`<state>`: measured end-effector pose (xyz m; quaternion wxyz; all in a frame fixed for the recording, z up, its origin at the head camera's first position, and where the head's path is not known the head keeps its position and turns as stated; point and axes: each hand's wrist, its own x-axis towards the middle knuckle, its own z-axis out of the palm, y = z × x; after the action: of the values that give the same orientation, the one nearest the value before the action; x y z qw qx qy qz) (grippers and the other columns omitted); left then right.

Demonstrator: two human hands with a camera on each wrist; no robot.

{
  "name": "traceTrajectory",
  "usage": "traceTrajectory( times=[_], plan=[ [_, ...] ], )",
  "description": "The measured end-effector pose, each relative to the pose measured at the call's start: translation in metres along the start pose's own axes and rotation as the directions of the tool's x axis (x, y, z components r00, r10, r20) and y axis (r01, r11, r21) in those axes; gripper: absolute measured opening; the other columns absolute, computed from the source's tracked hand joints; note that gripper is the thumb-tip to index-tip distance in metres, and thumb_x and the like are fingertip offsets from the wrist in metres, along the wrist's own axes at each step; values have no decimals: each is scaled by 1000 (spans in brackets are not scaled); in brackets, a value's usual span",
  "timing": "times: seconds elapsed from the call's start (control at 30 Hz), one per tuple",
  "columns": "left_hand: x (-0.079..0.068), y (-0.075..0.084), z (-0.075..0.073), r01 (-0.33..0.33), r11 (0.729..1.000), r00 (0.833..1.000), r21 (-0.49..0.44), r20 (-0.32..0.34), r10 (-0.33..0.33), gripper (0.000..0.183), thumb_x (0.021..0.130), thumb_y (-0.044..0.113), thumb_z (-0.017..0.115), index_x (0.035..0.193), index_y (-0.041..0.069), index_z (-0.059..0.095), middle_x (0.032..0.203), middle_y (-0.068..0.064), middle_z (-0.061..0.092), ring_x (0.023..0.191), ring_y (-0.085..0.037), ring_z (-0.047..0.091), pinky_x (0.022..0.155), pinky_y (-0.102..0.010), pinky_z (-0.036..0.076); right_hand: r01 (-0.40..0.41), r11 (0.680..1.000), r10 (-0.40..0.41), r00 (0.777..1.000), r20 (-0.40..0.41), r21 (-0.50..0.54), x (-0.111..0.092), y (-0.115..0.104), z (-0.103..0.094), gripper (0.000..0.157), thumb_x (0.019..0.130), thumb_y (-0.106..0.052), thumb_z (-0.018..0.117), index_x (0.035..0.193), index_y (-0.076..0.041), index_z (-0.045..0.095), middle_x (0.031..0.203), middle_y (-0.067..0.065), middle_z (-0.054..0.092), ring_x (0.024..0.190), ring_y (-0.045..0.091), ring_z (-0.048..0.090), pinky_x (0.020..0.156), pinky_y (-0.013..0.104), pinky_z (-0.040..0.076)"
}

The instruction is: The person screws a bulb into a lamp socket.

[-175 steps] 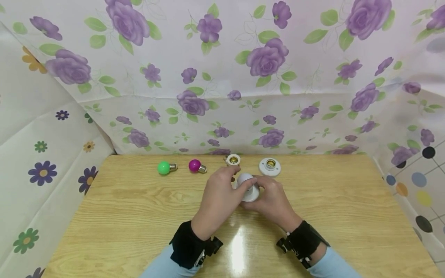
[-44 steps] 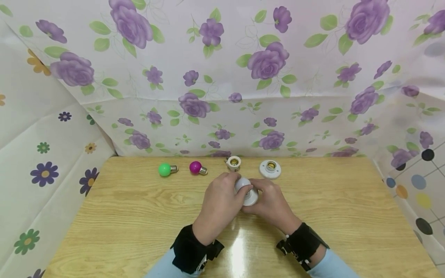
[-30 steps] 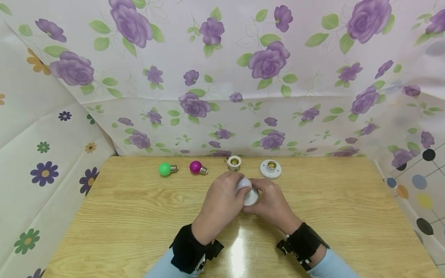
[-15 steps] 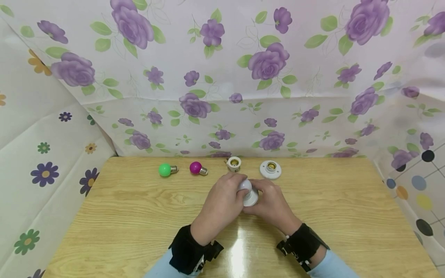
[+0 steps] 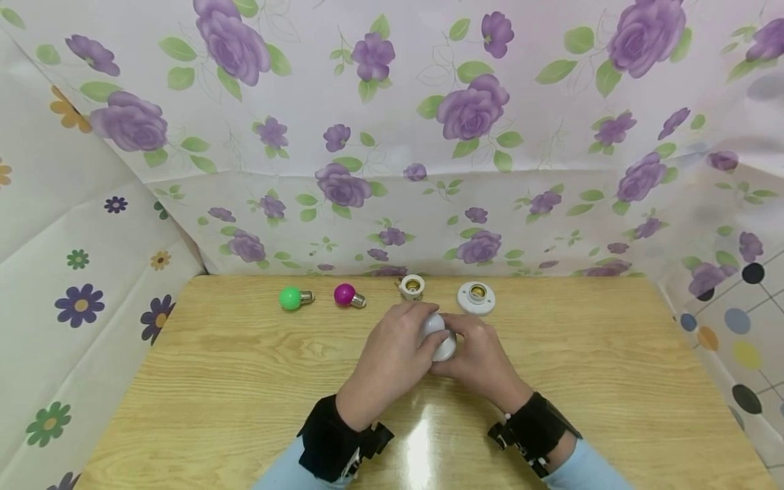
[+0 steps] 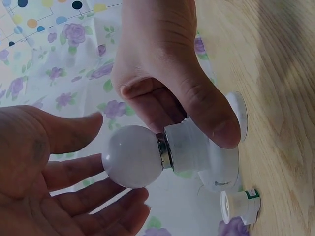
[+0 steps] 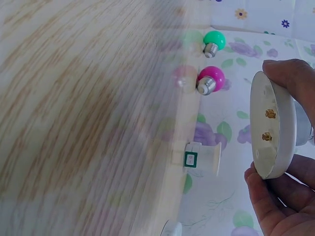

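Note:
In the left wrist view a white light bulb (image 6: 132, 156) sits in the mouth of a white round-based lamp holder (image 6: 224, 164), with a strip of its metal cap showing between them. My right hand (image 5: 480, 350) grips the holder's base, thumb on one side and fingers on the other. Its underside with two brass screws faces the right wrist camera. My left hand (image 5: 392, 347) is around the bulb's globe. Its fingers (image 6: 81, 172) lie loosely spread along the far side of the globe, while the thumb stands off with a gap.
Along the back of the wooden table (image 5: 245, 381) lie a green bulb (image 5: 289, 298) and a purple bulb (image 5: 345, 295). Beside them stand a small white socket (image 5: 412, 287) and another round lamp holder (image 5: 476, 306). A flowered cloth (image 5: 392, 204) hangs behind the table.
Both hands stay at about the same spot with the bulb and holder. The left thumb, bent against the bulb half a second ago, now reaches out straighter. The other things have not moved.

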<state>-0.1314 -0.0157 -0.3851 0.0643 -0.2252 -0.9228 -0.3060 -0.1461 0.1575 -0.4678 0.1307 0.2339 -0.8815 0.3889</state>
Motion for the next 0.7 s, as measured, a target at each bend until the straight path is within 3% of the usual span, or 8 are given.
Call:
traceTrajectory(
  times=[0.23, 0.4, 0.7],
  plan=[
    [-3, 1, 2, 58, 998, 994, -6, -91, -58, 43, 88, 40, 62, 113, 5, 61, 105, -6, 60, 95, -16, 56, 74, -27, 49, -8, 1000, 8, 1000, -9, -21, 0, 0, 0, 61, 62, -49, 82, 116, -31, 61, 110, -22, 57, 103, 1, 50, 84, 25, 44],
    [-4, 2, 3, 107, 994, 987, -19, -117, -108, 52, 86, 47, 62, 111, 2, 62, 99, -9, 61, 90, -17, 59, 70, -24, 49, -18, 1000, 18, 1000, -13, -24, 1, -2, 0, 60, 59, -45, 84, 114, -31, 62, 109, -22, 57, 104, 2, 50, 85, 27, 43],
    [-5, 1, 3, 102, 995, 985, 1, -139, -101, 46, 86, 51, 60, 96, 7, 65, 83, -3, 60, 75, -11, 57, 59, -18, 47, -35, 999, 35, 999, -9, -33, 1, -3, 1, 61, 57, -43, 85, 112, -32, 63, 111, -22, 57, 106, 3, 49, 88, 28, 42]
  ],
)
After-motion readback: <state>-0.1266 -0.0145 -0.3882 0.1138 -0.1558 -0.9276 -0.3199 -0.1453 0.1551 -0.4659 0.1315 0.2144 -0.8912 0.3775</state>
